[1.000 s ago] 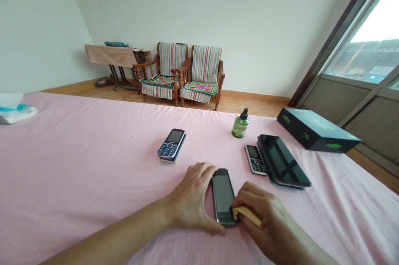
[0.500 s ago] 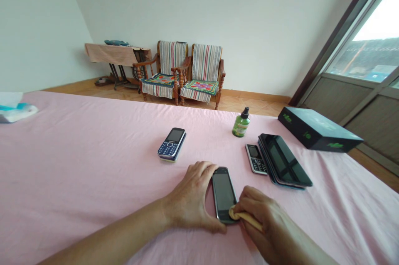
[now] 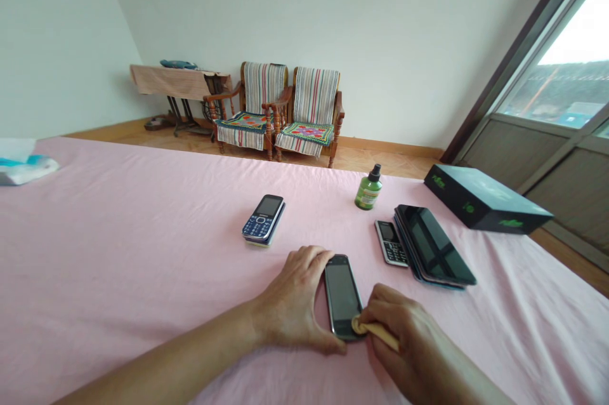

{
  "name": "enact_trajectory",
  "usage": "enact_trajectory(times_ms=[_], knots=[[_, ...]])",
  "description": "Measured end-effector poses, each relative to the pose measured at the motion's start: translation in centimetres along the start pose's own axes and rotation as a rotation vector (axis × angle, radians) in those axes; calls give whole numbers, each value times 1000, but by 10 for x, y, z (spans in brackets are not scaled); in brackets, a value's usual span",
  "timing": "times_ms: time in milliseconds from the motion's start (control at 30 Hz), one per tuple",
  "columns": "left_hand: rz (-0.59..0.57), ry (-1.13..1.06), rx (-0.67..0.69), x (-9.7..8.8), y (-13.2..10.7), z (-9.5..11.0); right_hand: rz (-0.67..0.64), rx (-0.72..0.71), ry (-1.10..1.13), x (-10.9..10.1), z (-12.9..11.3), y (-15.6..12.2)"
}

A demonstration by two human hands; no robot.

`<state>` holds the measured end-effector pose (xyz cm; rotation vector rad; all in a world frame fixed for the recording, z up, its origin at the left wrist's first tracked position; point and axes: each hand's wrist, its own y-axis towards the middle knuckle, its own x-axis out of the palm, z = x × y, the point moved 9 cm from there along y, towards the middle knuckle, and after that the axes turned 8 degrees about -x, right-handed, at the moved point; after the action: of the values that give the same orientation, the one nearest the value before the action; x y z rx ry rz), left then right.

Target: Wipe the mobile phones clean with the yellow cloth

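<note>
Head view: you look forward and down over a pink sheet (image 3: 143,246), with both hands near its middle and the window off to your right.

Phone: the black touchscreen phone (image 3: 343,297) lies flat on the sheet, screen up, directly in front of you and between your hands.

Long axis: it runs away from you, with the far end leaning slightly to your left.

Left hand: your left hand (image 3: 295,298) lies on the sheet, curved around the phone's left edge. Its fingers (image 3: 320,258) reach toward the far end and its thumb (image 3: 333,345) toward the near end, so the span is wide and cups the phone.

Right hand: your right hand (image 3: 397,338) pinches a yellow pad (image 3: 375,332), possibly folded cloth or sponge, narrowly between fingers and thumb. The pad's tip touches the screen's near right corner.

Nearer hand: your left hand lies along the whole left edge, while your right reaches only the near right corner.

Things about: a blue keypad phone (image 3: 263,219) lies ahead and to your left. To the right are a small black keypad phone (image 3: 391,243), a stack of dark tablets (image 3: 432,245), a green spray bottle (image 3: 368,189) and a black box (image 3: 485,207).

Rest: a tissue packet (image 3: 23,168) sits at the sheet's left edge. Beyond are two striped wooden armchairs (image 3: 285,112).
</note>
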<state>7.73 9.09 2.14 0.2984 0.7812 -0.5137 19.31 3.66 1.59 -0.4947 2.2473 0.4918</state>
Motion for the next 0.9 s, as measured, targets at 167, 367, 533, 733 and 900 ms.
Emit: enact_trajectory(times_ms=[167,367,533,733,900], knots=[[-5,-18,29,1,1,2,-33,-57,72,15,-20,11],[5,-5,3,1,0,-2,-11,36,14,-1,-6,7],[0,-10,19,1,0,0,-32,-19,40,9,-11,8],[-4,-13,27,1,1,1,-37,-40,47,13,-22,12],[-6,14,-5,1,0,-1,-7,54,-53,-9,-1,1]])
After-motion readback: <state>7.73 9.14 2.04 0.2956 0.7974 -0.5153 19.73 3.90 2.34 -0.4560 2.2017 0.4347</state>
